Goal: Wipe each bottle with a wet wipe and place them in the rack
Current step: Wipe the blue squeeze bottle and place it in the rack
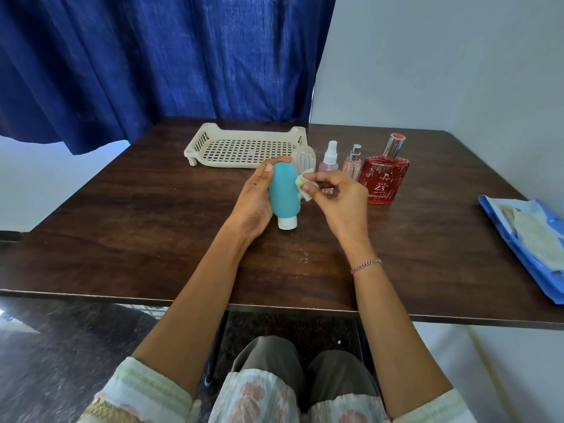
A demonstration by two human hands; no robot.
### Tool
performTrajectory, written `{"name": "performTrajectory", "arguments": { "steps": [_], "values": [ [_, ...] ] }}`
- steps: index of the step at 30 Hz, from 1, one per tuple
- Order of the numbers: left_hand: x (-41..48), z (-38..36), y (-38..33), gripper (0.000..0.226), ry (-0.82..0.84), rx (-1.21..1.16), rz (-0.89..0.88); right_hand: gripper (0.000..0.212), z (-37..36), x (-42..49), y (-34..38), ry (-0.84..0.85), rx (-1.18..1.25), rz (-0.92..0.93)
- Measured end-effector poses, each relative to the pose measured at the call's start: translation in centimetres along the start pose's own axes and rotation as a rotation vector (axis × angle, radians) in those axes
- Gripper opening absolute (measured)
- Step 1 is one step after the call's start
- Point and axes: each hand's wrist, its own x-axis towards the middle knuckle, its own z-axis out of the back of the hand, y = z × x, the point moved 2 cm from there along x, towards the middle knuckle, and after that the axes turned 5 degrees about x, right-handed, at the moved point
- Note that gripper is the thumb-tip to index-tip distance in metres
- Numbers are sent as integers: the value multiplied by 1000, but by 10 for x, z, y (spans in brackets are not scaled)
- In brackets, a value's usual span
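Fingers of left hand (254, 198) wrap the teal bottle (283, 193), cap down, just in front of the rack (244, 148); right hand (340, 198) fingers pinch the wet wipe (303, 187) to its side, so best rotate bottle so wipe covers all round.

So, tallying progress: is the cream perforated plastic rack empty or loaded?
Empty: the cream perforated plastic rack shows a bare grid floor, no bottles inside.
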Motion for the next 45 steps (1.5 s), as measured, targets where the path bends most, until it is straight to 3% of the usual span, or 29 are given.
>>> {"name": "performTrajectory", "arguments": {
  "steps": [14, 21, 27, 31, 40, 45],
  "values": [
    [0, 2, -1, 26, -86, -3, -70, 20, -9, -5, -3, 188, -28, -16],
    [3, 7, -1, 22, -253, 143, -137, 21, -13, -5, 0, 146, -145, 216],
    [1, 12, -4, 12, -369, 198, -190, 21, -16, -9, 6, 168, -288, 340],
    [0, 14, -5, 18, -422, 261, -240, 19, -19, -11, 11, 162, -324, 386],
    [-2, 3, -2, 33, -359, 421, -213, 20, -26, -11, 13, 162, -359, 409],
    [1, 7, 0, 31, -361, 386, -173, 20, -29, -12, 11, 222, -366, 389]
  ]
}}
